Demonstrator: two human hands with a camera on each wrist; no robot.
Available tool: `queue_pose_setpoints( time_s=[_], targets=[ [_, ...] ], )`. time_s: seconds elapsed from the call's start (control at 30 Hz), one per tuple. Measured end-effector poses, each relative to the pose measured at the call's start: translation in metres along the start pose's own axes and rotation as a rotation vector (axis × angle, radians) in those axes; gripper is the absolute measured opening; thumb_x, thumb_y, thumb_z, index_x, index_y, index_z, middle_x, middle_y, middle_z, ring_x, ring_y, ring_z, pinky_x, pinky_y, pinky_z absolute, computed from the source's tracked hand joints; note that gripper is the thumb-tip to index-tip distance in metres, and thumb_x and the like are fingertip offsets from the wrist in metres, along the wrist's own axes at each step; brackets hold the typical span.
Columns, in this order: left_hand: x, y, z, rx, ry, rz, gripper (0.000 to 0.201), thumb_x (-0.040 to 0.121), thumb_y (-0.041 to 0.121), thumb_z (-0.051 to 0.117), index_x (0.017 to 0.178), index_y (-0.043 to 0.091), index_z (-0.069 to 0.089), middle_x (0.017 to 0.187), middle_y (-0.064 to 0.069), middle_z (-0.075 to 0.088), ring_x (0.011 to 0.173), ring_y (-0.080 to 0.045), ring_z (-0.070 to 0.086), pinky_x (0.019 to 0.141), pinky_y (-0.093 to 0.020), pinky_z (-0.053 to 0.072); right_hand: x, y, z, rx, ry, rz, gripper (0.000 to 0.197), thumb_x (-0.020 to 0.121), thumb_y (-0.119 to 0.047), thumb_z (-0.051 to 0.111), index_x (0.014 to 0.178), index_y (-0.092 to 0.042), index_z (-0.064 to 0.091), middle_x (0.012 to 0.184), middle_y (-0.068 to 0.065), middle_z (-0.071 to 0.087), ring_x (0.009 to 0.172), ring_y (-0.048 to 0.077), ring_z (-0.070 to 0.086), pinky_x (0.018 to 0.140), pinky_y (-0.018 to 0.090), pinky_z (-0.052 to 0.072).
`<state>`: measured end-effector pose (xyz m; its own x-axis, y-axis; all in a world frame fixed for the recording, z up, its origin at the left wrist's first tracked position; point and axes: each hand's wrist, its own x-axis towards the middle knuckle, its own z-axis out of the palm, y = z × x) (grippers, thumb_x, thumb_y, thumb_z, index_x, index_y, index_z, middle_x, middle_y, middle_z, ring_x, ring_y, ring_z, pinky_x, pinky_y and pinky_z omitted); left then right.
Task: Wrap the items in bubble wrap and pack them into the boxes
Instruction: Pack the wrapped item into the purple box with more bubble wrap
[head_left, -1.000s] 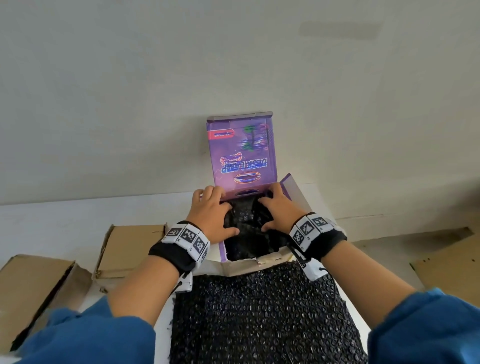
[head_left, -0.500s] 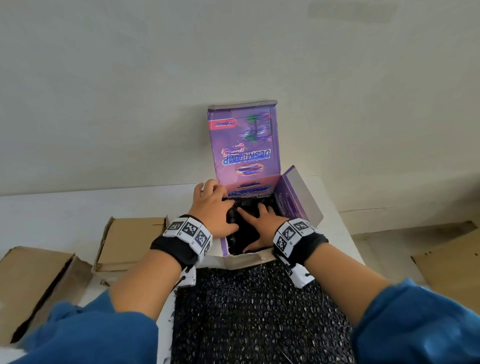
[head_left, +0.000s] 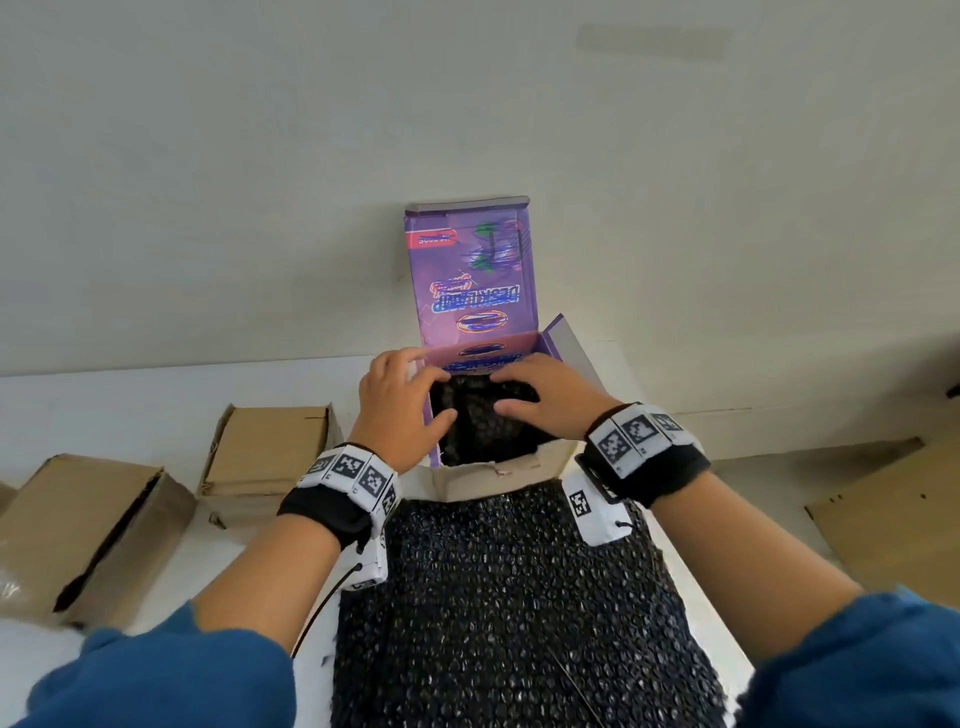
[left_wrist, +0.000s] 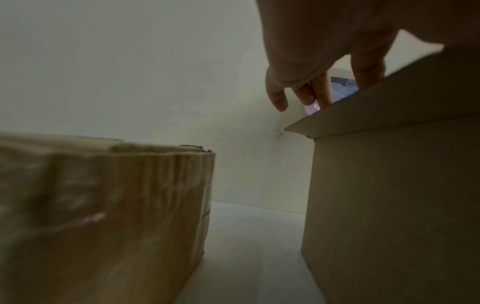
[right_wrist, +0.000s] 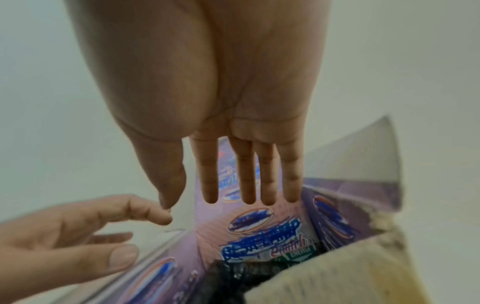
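A purple printed box (head_left: 470, 270) stands open on the white table, lid raised against the wall. Inside lies a bundle in black bubble wrap (head_left: 483, 426), also seen low in the right wrist view as the dark bundle (right_wrist: 231, 277). My left hand (head_left: 415, 395) reaches over the box's left wall, fingers loosely spread and thumb over the bundle. My right hand (head_left: 519, 392) hovers flat over the bundle near the far wall. In the right wrist view the right hand (right_wrist: 249, 174) has straight fingers that hold nothing, and the left hand (right_wrist: 103, 226) is relaxed.
A sheet of black bubble wrap (head_left: 509, 597) lies in front of the box. Two brown cardboard boxes (head_left: 270, 447) (head_left: 78, 530) sit to the left; the nearer brown box (left_wrist: 103, 205) fills the left wrist view. Flat cardboard (head_left: 893, 514) lies on the floor at right.
Both hands gripped the bundle inside the box a second ago. The right hand then lay flat on it and has since slid toward the far wall; the left fingers have straightened.
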<state>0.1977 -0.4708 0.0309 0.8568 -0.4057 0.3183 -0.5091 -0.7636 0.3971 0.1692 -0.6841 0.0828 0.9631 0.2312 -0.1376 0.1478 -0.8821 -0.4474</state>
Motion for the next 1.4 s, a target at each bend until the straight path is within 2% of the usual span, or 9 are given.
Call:
queue_pose_setpoints(
  time_s=[0.23, 0.37, 0.53, 0.63, 0.77, 0.97, 1.1, 1.2, 1.4],
  targets=[
    [-0.082, 0.027, -0.010, -0.022, 0.190, -0.080, 0.040, 0.074, 0.024, 0.075, 0.110, 0.014, 0.061, 0.115, -0.010, 0.049, 0.111, -0.029, 0.044, 0.096, -0.038, 0.036, -0.098, -0.001, 0.019, -0.005, -0.002, -0.032, 0.033, 0.089, -0.033, 0.061, 0.119, -0.020, 0.061, 0.112, 0.004, 0.053, 0.106, 0.017, 0.050, 0.090, 0.021, 0.034],
    [-0.131, 0.035, -0.003, -0.070, -0.008, -0.178, 0.039, 0.081, 0.026, 0.069, 0.116, 0.013, 0.056, 0.115, -0.005, 0.048, 0.109, -0.021, 0.047, 0.093, -0.028, 0.037, -0.146, 0.009, 0.042, -0.067, -0.194, 0.057, 0.038, 0.089, -0.042, 0.059, 0.123, -0.024, 0.058, 0.115, 0.001, 0.051, 0.104, 0.015, 0.052, 0.091, 0.025, 0.039],
    [-0.177, 0.030, 0.014, 0.008, -0.330, -0.487, 0.045, 0.082, 0.038, 0.067, 0.120, 0.020, 0.051, 0.123, -0.006, 0.048, 0.113, -0.023, 0.048, 0.093, -0.039, 0.046, -0.189, 0.032, 0.077, -0.145, -0.402, 0.219, 0.048, 0.087, -0.047, 0.060, 0.128, -0.023, 0.052, 0.130, 0.006, 0.048, 0.117, 0.023, 0.050, 0.099, 0.033, 0.041],
    [-0.194, 0.025, 0.022, 0.007, -0.433, -0.619, 0.052, 0.079, 0.045, 0.068, 0.121, 0.020, 0.050, 0.122, -0.007, 0.052, 0.111, -0.024, 0.053, 0.093, -0.040, 0.047, -0.206, 0.040, 0.105, -0.134, -0.460, 0.296, 0.062, 0.085, -0.052, 0.061, 0.137, -0.024, 0.042, 0.136, 0.009, 0.039, 0.126, 0.028, 0.042, 0.103, 0.038, 0.040],
    [-0.207, 0.024, 0.028, -0.027, -0.493, -0.727, 0.062, 0.078, 0.049, 0.068, 0.126, 0.014, 0.047, 0.120, -0.008, 0.056, 0.106, -0.023, 0.058, 0.091, -0.034, 0.047, -0.214, 0.038, 0.139, -0.106, -0.356, 0.357, 0.075, 0.082, -0.059, 0.060, 0.144, -0.029, 0.031, 0.139, 0.012, 0.027, 0.132, 0.034, 0.028, 0.110, 0.044, 0.033],
    [-0.217, 0.021, 0.034, -0.016, -0.451, -0.816, 0.059, 0.074, 0.050, 0.072, 0.117, 0.015, 0.052, 0.119, -0.010, 0.049, 0.112, -0.028, 0.050, 0.093, -0.035, 0.045, -0.210, 0.031, 0.163, -0.178, -0.212, 0.434, 0.078, 0.077, -0.058, 0.065, 0.141, -0.029, 0.031, 0.138, 0.012, 0.026, 0.128, 0.034, 0.029, 0.104, 0.044, 0.039],
    [-0.223, 0.020, 0.035, 0.006, -0.404, -0.818, 0.042, 0.074, 0.047, 0.073, 0.102, 0.021, 0.055, 0.113, -0.008, 0.043, 0.113, -0.028, 0.042, 0.090, -0.035, 0.043, -0.211, 0.029, 0.171, -0.220, -0.156, 0.450, 0.077, 0.076, -0.057, 0.067, 0.139, -0.029, 0.032, 0.134, 0.009, 0.031, 0.124, 0.030, 0.033, 0.099, 0.041, 0.044],
    [-0.231, 0.015, 0.040, -0.033, -0.361, -0.729, 0.031, 0.075, 0.044, 0.073, 0.093, 0.024, 0.060, 0.105, -0.005, 0.051, 0.106, -0.025, 0.050, 0.089, -0.036, 0.047, -0.211, 0.028, 0.174, -0.237, -0.136, 0.462, 0.077, 0.077, -0.057, 0.066, 0.139, -0.029, 0.031, 0.133, 0.009, 0.031, 0.124, 0.029, 0.034, 0.098, 0.040, 0.045],
    [-0.236, 0.019, 0.039, -0.071, -0.268, -0.592, 0.016, 0.083, 0.034, 0.067, 0.088, 0.024, 0.056, 0.083, 0.007, 0.061, 0.083, -0.018, 0.061, 0.070, -0.030, 0.049, -0.214, 0.026, 0.180, -0.272, -0.104, 0.467, 0.076, 0.079, -0.057, 0.063, 0.142, -0.029, 0.030, 0.134, 0.008, 0.032, 0.124, 0.028, 0.034, 0.098, 0.039, 0.045]
  ],
)
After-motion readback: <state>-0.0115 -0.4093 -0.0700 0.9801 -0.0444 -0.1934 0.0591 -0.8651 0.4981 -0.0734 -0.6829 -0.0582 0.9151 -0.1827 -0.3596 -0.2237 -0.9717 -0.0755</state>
